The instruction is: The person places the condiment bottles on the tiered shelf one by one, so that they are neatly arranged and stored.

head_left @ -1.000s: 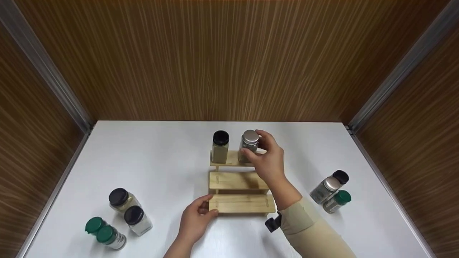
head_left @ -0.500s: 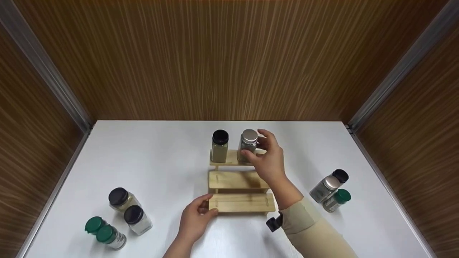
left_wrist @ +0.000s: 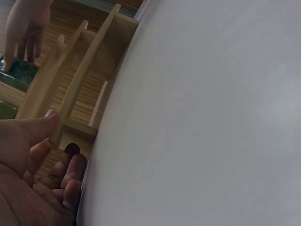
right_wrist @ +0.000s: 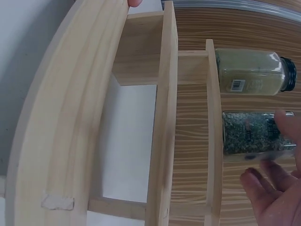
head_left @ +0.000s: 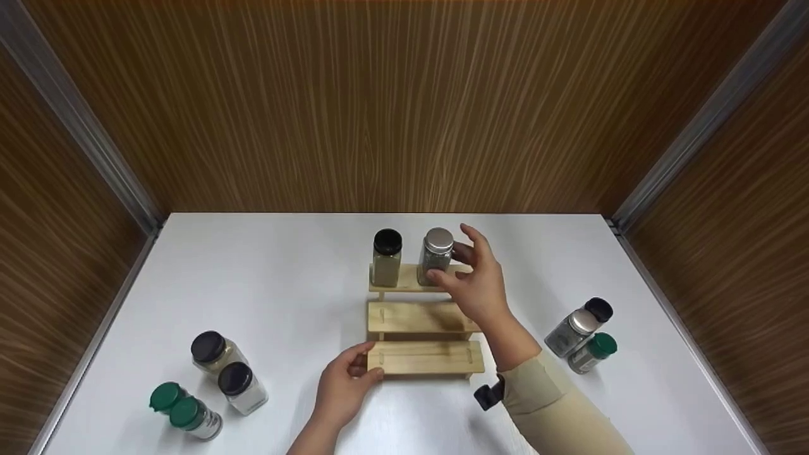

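Note:
A three-tier wooden spice rack [head_left: 425, 357] stands on the white table. On its top tier are two upright jars: a black-capped spice jar [head_left: 386, 268] with pale contents, and a silver-capped spice jar [head_left: 436, 253] holding dark green flakes [right_wrist: 249, 133]. My right hand [head_left: 478, 284] is around the silver-capped jar's right side. Its thumb overlaps the jar, while the other fingers are spread; the right wrist view shows them apart from the glass. With thumb and fingers, my left hand [head_left: 344, 385] grips the lowest tier's left end, as the left wrist view also shows.
At the left stand two black-capped jars [head_left: 243, 390] and two green-capped jars [head_left: 201, 420]. A silver-capped jar [head_left: 569, 335], a black-capped jar [head_left: 599, 309] and a green-capped jar [head_left: 591, 355] cluster at the right. Wood-grain panels [head_left: 404, 107] enclose the table.
My right hand's fingers have spread and moved slightly right, away from the silver-capped jar, which stays on the top tier. My left hand keeps its grip on the spice rack.

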`<state>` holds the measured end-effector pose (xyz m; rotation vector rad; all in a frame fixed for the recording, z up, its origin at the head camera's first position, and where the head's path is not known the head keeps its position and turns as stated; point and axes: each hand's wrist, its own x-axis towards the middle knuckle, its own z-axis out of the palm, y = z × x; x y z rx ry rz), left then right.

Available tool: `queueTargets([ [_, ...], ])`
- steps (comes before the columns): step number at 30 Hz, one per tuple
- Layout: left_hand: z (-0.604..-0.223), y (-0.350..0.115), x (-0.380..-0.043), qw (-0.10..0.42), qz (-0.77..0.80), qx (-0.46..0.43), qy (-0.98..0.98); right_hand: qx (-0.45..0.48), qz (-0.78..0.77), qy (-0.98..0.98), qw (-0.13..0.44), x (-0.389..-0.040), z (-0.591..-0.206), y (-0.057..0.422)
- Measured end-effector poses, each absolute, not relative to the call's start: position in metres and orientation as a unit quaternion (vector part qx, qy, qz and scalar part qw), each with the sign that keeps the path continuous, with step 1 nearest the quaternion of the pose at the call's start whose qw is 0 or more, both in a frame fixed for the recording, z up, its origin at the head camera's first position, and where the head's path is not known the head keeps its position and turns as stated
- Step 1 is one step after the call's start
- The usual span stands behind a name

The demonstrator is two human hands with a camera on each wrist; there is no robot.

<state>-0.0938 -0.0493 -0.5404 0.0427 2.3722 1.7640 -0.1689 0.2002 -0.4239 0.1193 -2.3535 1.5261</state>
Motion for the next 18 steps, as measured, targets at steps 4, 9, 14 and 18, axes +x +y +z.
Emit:
queueTargets([
  [4,-0.541,-0.049,-0.094,0.094,0.593,0.014,0.8,0.054,0.526,-0.829,0.182,-0.16,-0.424,0.212],
  [9,-0.541,-0.048,-0.094,0.097,0.59,0.009,0.802,0.067,0.512,-0.823,0.237,-0.146,-0.42,0.237],
  [14,-0.542,-0.049,-0.094,0.101,0.585,0.005,0.804,0.054,0.486,-0.822,0.291,-0.128,-0.417,0.266],
  [18,-0.541,-0.05,-0.093,0.097,0.588,0.008,0.803,0.009,0.464,-0.831,0.306,-0.113,-0.414,0.285],
])
